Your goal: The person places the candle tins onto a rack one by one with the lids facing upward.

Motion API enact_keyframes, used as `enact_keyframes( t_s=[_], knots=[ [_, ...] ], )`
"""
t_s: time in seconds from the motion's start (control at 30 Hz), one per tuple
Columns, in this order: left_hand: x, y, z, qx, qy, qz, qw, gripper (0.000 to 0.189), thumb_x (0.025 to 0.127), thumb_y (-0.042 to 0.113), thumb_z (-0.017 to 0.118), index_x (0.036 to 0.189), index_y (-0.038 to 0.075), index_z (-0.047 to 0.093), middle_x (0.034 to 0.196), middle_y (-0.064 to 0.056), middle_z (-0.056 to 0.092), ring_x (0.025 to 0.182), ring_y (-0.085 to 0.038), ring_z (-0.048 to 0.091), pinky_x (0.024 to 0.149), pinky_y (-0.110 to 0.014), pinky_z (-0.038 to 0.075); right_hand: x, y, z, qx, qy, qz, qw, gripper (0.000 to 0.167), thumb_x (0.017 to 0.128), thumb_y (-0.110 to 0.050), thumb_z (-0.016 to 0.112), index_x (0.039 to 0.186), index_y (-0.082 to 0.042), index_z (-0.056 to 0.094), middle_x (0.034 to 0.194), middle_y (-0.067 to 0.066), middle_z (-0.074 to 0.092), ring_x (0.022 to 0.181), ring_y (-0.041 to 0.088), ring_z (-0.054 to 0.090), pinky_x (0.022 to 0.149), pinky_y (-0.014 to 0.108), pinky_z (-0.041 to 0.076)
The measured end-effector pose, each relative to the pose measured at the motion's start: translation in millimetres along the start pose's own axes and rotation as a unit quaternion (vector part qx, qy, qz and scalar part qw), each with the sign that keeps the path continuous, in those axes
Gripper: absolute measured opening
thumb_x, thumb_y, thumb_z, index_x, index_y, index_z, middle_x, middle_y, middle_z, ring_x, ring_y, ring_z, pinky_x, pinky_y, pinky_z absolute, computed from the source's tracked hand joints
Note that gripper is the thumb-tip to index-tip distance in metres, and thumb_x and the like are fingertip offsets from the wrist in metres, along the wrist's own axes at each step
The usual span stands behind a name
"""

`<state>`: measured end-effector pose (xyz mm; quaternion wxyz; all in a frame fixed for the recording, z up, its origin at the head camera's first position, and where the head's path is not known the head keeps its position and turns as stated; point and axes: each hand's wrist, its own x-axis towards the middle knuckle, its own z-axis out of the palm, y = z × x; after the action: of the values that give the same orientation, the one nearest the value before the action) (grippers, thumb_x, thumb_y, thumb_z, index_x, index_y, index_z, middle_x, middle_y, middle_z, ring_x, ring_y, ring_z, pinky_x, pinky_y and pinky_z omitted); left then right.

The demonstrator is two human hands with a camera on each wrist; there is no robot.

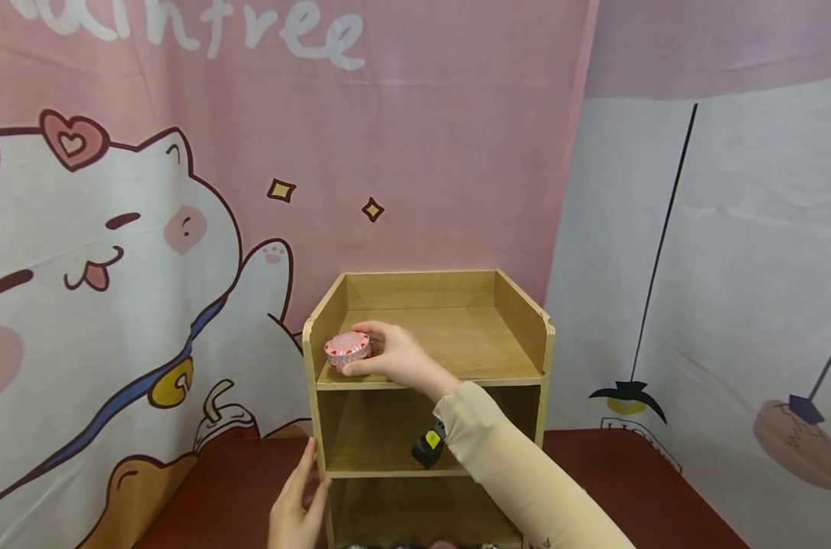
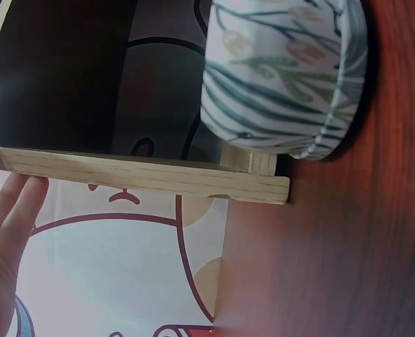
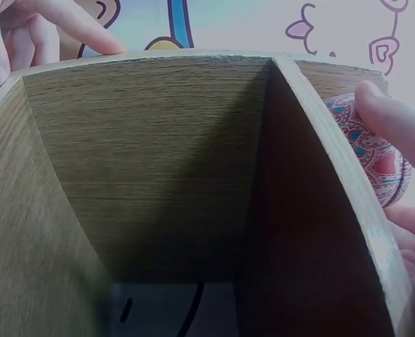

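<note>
At the left front of the top board of a small wooden shelf unit [image 1: 429, 383], my right hand [image 1: 402, 358] pinches a small round tin [image 1: 347, 347] between thumb and fingers. The tin is pink and red on top; its side shows a red, white and blue pattern in the right wrist view. Whether its base touches the board cannot be told. My left hand [image 1: 297, 499] rests against the unit's left side panel [image 2: 123, 172]. Its fingers [image 2: 14, 210] lie straight along the outer face, with the thumb near the front edge.
The unit stands on a dark red table [image 1: 230, 488] before a printed cloth backdrop [image 1: 443, 152]. A rounded, leaf-patterned fabric thing [image 2: 284, 77] is by its foot. Several small things are cut off at the head view's bottom edge. The right forearm [image 1: 518, 465] crosses before the middle compartment.
</note>
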<state>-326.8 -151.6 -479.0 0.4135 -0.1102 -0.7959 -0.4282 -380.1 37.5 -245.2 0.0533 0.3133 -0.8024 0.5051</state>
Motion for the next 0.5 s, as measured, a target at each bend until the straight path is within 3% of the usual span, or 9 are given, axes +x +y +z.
enact_keyframes(
  t_s=[0.5],
  knots=[
    [-1.4, 1.6, -1.0, 0.007, -0.01, -0.007, 0.9999, 0.083, 0.076, -0.009, 0.077, 0.147, 0.019, 0.045, 0.114, -0.012, 0.066, 0.085, -0.02, 0.067, 0.059, -0.013, 0.052, -0.8, 0.2, 2.5, -0.03, -0.005, -0.003, 0.9995, 0.071, 0.076, -0.015, 0.085, 0.137, 0.0, 0.051, 0.12, 0.01, 0.065, 0.109, 0.02, 0.062, 0.088, 0.029, 0.051]
  ],
)
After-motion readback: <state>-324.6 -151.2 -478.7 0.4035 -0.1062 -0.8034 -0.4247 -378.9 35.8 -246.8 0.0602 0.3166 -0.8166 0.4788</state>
